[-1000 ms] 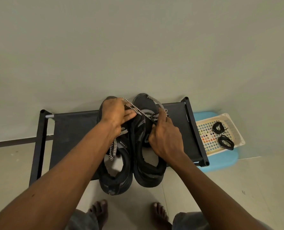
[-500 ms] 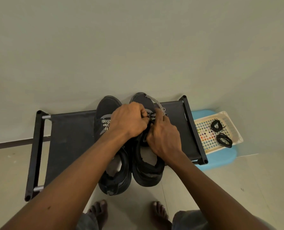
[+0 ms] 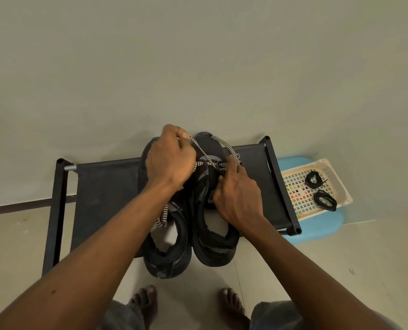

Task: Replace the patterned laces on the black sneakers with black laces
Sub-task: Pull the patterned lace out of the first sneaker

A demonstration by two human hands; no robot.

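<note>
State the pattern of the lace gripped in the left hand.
The lace has a black-and-white zigzag weave, clearest in the head view near the left hand.

We see black sneakers [image 3: 213, 251] side by side at centre, patterned laces [image 3: 226, 145] loosened; black laces [image 3: 325, 200] coiled far right.

A single head-worn wide-angle view — looking forward and steeply down, close above the rack [image 3: 103, 186].

A plain pale greenish wall [image 3: 198, 55] meets a beige tiled floor [image 3: 341, 258] (dark skirting strip [image 3: 19, 207] at the left). A black fabric-topped shoe rack [image 3: 107, 198] stands against it, a light-blue stool [image 3: 317, 231] just beside.
</note>
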